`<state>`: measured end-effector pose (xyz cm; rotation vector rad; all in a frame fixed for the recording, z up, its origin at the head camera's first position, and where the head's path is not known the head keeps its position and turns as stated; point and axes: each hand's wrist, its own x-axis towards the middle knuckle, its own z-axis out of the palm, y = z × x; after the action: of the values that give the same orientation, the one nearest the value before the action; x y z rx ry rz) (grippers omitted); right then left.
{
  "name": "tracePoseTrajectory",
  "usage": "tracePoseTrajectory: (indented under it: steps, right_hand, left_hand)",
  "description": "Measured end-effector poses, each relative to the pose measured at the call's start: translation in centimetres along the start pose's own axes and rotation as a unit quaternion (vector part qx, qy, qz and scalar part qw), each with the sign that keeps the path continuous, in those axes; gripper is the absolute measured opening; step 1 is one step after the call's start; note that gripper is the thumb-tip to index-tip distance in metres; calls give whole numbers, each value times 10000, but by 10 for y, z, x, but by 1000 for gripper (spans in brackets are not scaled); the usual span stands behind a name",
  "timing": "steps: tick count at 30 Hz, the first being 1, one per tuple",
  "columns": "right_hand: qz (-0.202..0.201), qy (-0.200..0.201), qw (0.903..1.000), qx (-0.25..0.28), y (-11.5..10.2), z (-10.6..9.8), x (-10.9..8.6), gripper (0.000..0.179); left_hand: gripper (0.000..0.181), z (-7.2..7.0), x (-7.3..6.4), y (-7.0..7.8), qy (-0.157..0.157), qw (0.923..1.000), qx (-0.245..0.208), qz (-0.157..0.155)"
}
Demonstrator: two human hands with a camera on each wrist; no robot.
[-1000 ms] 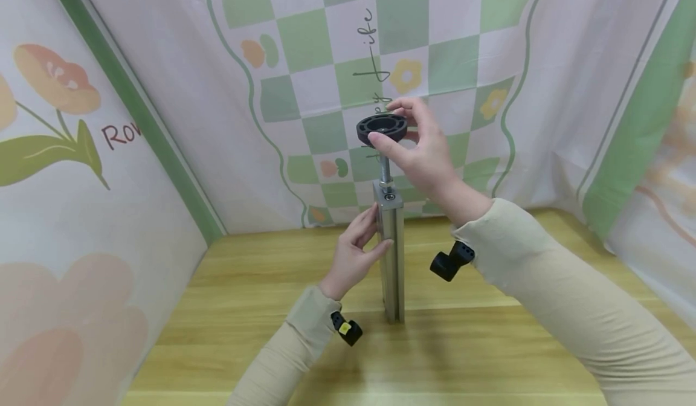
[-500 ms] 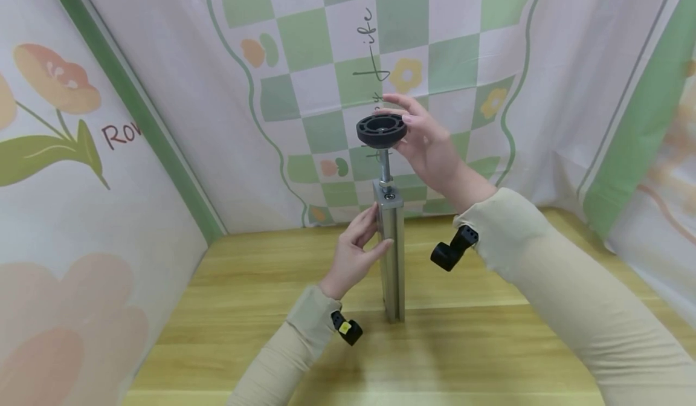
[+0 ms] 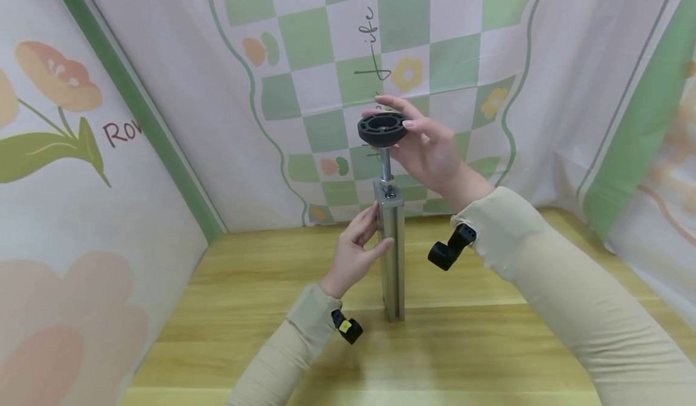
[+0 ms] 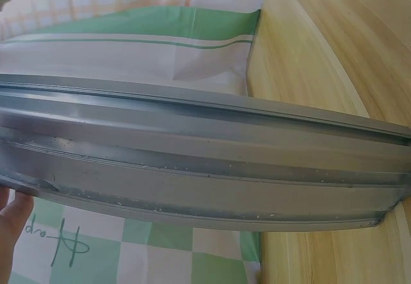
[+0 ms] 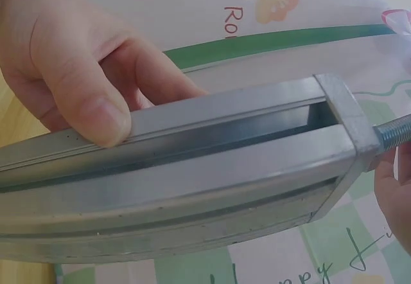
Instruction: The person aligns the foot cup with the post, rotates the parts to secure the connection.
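An aluminium profile (image 3: 398,261) stands upright on the wooden table, a plate capping its top end. From that plate rises a threaded rod (image 3: 385,164) with a nut low on it, topped by a round black levelling foot (image 3: 375,136). My left hand (image 3: 350,260) grips the profile's upper part, thumb on the near side and fingers round the left. At the levelling foot, my right hand (image 3: 435,155) holds the rim, thumb on its right edge and fingers behind it. The left wrist view shows the grooved profile side (image 4: 192,168); only fingertips (image 4: 16,213) appear there.
The wooden table (image 3: 228,309) reaches back to a printed curtain (image 3: 304,31) close behind the profile. Another curtain (image 3: 109,225) hangs along the left side. Small black wrist cameras (image 3: 447,255) stick out from both sleeves.
My right thumb has moved from the front of the levelling foot's rim to its right edge, and the fingers have shifted behind it. The left hand and profile have stayed in place.
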<state>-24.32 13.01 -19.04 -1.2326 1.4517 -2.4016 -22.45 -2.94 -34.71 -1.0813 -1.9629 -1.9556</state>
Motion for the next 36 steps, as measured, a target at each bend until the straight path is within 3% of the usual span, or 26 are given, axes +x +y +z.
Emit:
tracePoseTrajectory:
  steps: [16, 27, 36]
  right_hand:
    - [-86, 137, 9998, -90, 5, 1, -2, 35]
    - [-62, 272, 9984, -482, 5, 1, -3, 31]
    - [-369, 240, 9951, -882, 6, 3, -4, 24]
  left_hand:
    - [67, 2, 0, -1, 41, 10000, -11, 63]
    - [65, 2, -1, -1, 65, 9999, 28, 94]
    - [65, 0, -1, -2, 99, 9998, 103, 136]
